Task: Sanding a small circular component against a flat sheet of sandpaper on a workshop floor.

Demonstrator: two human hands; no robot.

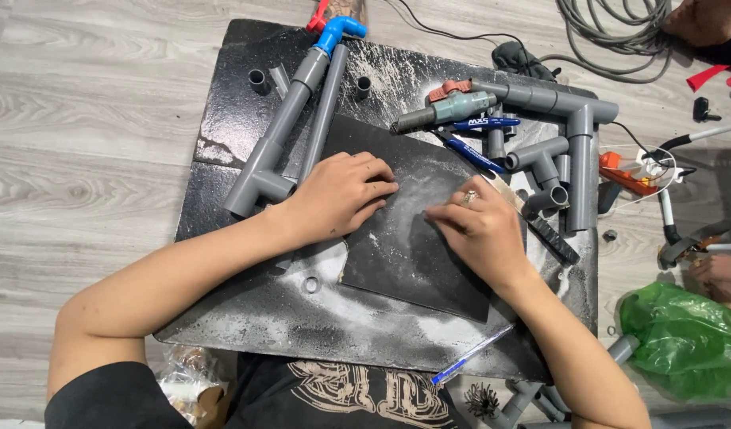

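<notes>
On the dusty black work board (246, 127) lying on the grey wood-look floor, a smaller dark flat sheet (413, 246) sits near the middle. The left hand (337, 195) presses on its upper left edge with fingers curled, gripping nothing; the right hand (480, 226) rests fingertips down on it, likewise holding nothing. The blue-handled cutter (472, 151) and grey plastic pipe assembly (560, 143) lie close; a sliding sheet could likely nudge them or bring fingers onto the blade.
</notes>
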